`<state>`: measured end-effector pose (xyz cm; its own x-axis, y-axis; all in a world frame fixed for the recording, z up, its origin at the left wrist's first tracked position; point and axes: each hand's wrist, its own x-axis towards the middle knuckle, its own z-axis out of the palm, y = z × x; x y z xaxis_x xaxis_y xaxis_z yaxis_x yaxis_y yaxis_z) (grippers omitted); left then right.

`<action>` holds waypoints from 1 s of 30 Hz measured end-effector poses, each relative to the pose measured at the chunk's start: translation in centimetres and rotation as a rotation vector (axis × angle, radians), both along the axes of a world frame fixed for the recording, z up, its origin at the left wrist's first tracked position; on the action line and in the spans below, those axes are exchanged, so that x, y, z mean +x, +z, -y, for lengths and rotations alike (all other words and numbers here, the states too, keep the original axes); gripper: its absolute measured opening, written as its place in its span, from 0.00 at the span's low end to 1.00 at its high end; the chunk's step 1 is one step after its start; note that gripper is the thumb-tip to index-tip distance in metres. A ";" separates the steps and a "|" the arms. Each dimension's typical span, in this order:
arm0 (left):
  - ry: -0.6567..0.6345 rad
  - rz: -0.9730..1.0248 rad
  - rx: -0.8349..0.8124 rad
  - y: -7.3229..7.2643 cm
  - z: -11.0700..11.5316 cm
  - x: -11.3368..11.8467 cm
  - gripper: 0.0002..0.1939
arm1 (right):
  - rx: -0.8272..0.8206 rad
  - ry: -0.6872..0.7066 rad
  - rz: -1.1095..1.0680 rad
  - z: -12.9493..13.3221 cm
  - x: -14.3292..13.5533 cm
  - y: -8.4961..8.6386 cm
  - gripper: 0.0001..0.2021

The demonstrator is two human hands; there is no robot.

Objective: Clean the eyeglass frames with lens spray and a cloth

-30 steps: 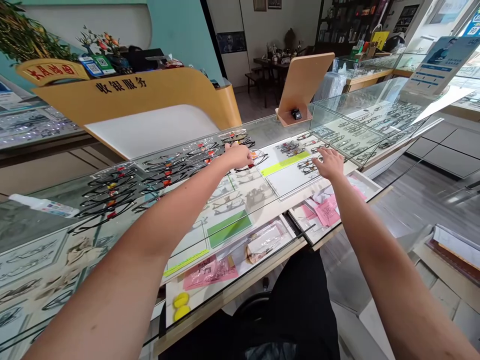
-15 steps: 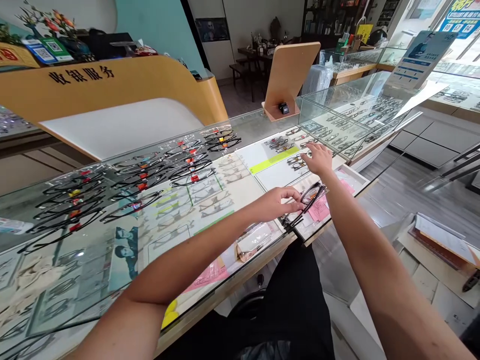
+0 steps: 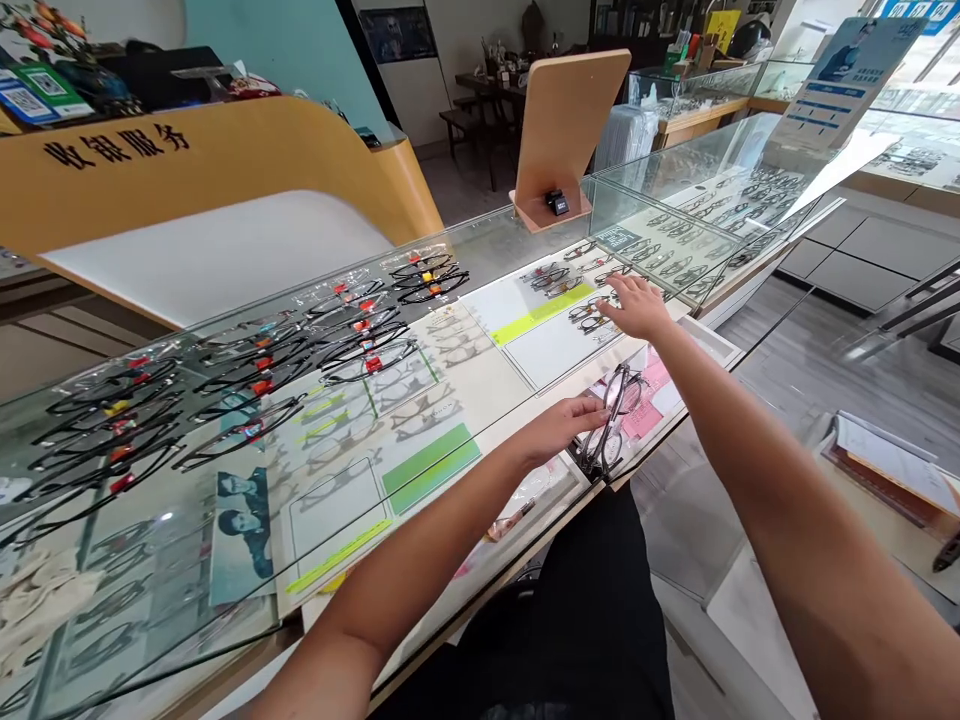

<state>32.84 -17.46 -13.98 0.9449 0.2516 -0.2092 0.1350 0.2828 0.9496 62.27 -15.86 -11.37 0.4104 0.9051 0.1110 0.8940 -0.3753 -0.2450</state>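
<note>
My left hand point(image 3: 564, 430) has its fingers closed on a pair of dark-framed eyeglasses point(image 3: 616, 415), held over the open drawer at the counter's front. The glasses stand tilted, and their lower end is close to the drawer's edge. Farther forward, my right hand point(image 3: 637, 305) is palm down with its fingers stretched out. Its fingertips are beside small eyeglasses point(image 3: 586, 316) on the white display board point(image 3: 544, 350); whether they touch any frame I cannot tell. A yellow-green strip point(image 3: 541, 314) crosses that board, with more glasses point(image 3: 551, 277) behind it.
Rows of black eyeglasses with coloured tags point(image 3: 367, 335) lie on the glass counter to the left. A wooden-backed stand point(image 3: 570, 130) rises at the counter's back edge. Pink papers point(image 3: 651, 400) lie in the drawer. A chair with papers point(image 3: 892, 470) is at the right.
The eyeglasses in my left hand have turned more upright. My right hand remains stretched out over the board. The view has shifted slightly, and a green panel under the glass shows more fully.
</note>
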 end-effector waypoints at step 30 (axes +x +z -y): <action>0.101 -0.636 1.450 -7.5 -13.0 6.0 0.13 | 0.029 -0.023 0.070 0.3 -1.0 0.2 0.39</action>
<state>38.89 -4.45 -21.47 0.7679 0.6350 -0.0840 0.6366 -0.7423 0.2090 61.25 -16.15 -11.21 0.4215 0.8914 0.1663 0.9004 -0.3898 -0.1931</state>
